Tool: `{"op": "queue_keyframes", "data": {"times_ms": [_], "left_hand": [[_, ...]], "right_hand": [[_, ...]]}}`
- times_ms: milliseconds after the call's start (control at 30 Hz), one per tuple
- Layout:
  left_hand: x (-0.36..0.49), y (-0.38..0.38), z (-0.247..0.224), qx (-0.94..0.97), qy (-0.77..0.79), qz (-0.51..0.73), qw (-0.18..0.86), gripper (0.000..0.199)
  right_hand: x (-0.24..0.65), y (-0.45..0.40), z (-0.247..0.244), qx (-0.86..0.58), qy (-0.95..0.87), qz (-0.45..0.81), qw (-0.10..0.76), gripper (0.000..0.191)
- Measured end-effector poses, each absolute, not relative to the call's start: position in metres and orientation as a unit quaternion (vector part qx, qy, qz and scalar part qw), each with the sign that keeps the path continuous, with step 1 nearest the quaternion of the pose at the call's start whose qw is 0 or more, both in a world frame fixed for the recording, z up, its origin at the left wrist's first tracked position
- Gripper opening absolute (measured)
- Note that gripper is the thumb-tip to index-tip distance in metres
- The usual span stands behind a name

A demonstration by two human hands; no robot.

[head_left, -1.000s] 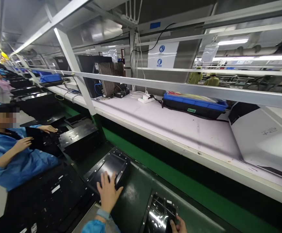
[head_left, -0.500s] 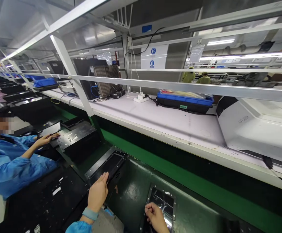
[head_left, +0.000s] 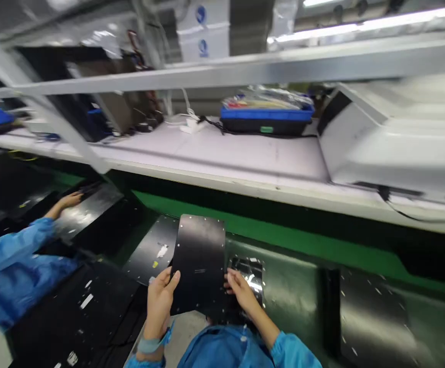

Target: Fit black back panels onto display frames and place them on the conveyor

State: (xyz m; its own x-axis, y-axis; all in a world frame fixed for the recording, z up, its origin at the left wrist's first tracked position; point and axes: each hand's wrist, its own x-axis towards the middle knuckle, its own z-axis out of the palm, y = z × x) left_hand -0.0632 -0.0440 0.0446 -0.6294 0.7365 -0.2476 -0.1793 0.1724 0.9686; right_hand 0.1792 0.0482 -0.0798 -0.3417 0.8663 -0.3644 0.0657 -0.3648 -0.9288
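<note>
A flat black rectangular panel [head_left: 199,260] with small light dots along its edges is held up, tilted, in front of me. My left hand [head_left: 160,295] grips its left edge, thumb on the face. At its right edge is my right hand [head_left: 241,290], fingers curled against the panel. Behind my right hand lies a glossy black part [head_left: 253,273] with a dotted rim, on the green surface [head_left: 295,286]. To the left of the held panel is another dark panel [head_left: 153,248] bearing a white and a yellow mark.
A person's blue sleeve [head_left: 15,245] and hand reach over dark boxes at the left. A white shelf [head_left: 245,153] crosses ahead, carrying a blue-rimmed tray [head_left: 266,115] and a large white machine [head_left: 406,143]. Another black panel [head_left: 374,317] lies at the right.
The view has turned and dropped. The black panel is now upright between my hands; before, my left hand rested on a framed black box and my right hand was over the glossy part.
</note>
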Motion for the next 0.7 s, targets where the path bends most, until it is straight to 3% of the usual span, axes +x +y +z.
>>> {"op": "queue_keyframes", "data": {"times_ms": [133, 333, 700], "left_hand": [[-0.008, -0.019, -0.028, 0.126, 0.620, 0.613, 0.473, 0.058], [0.053, -0.006, -0.131, 0.111, 0.694, 0.523, 0.482, 0.060], [0.073, -0.013, -0.196, 0.150, 0.739, 0.440, 0.487, 0.044]], "right_hand": [[0.206, 0.044, -0.092, -0.593, -0.394, 0.583, 0.393, 0.060], [0.257, 0.025, -0.135, -0.722, -0.320, 0.464, 0.401, 0.059], [0.278, -0.014, -0.172, -0.806, -0.322, 0.382, 0.318, 0.060]]}}
